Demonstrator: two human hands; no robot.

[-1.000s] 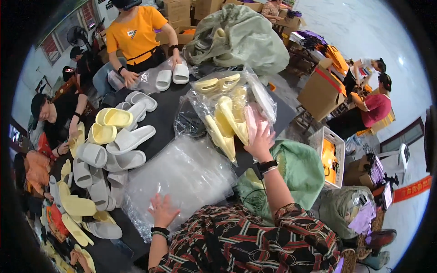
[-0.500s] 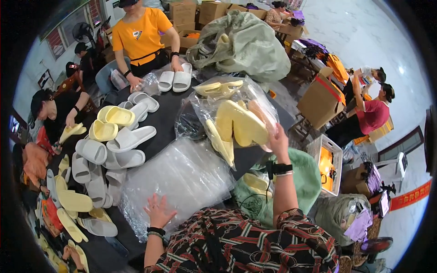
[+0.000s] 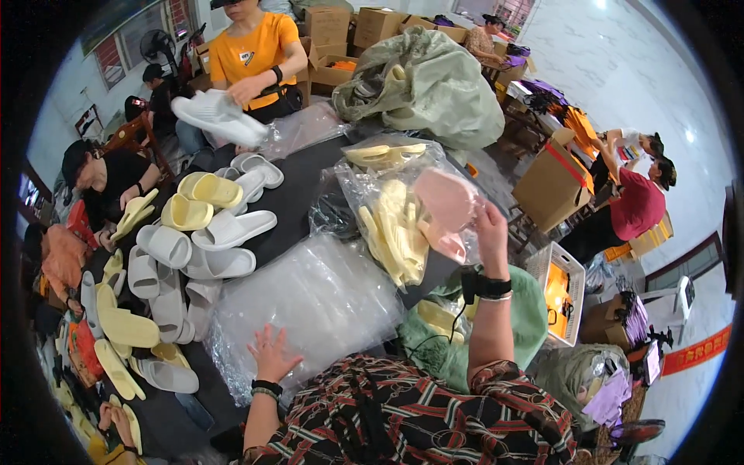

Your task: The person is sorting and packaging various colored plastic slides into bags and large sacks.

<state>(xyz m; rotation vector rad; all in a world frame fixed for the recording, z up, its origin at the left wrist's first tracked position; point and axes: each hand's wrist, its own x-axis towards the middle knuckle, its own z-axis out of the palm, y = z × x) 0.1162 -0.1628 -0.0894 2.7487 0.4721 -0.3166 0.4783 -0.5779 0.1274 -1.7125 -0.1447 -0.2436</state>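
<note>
My right hand [image 3: 490, 225] is raised and grips a pair of pink slippers [image 3: 443, 209] just in front of a clear plastic bag full of yellow slippers [image 3: 391, 225]. My left hand [image 3: 271, 356] lies flat, fingers spread, on a stack of clear plastic bags [image 3: 310, 298] on the dark table [image 3: 298, 201]. A black band sits on each wrist. Loose white and yellow slippers [image 3: 198, 232] lie in a heap to the left of the stack.
A person in an orange shirt [image 3: 252, 54] across the table holds white slippers. Other people sit at the far left and work at the right. A big grey-green sack [image 3: 426, 77], cardboard boxes [image 3: 554, 182] and a white crate [image 3: 562, 291] stand around.
My right hand has lifted a pair of pink slippers clear of the bagged yellow ones. My left hand stays on the plastic stack. The person in orange has picked up white slippers.
</note>
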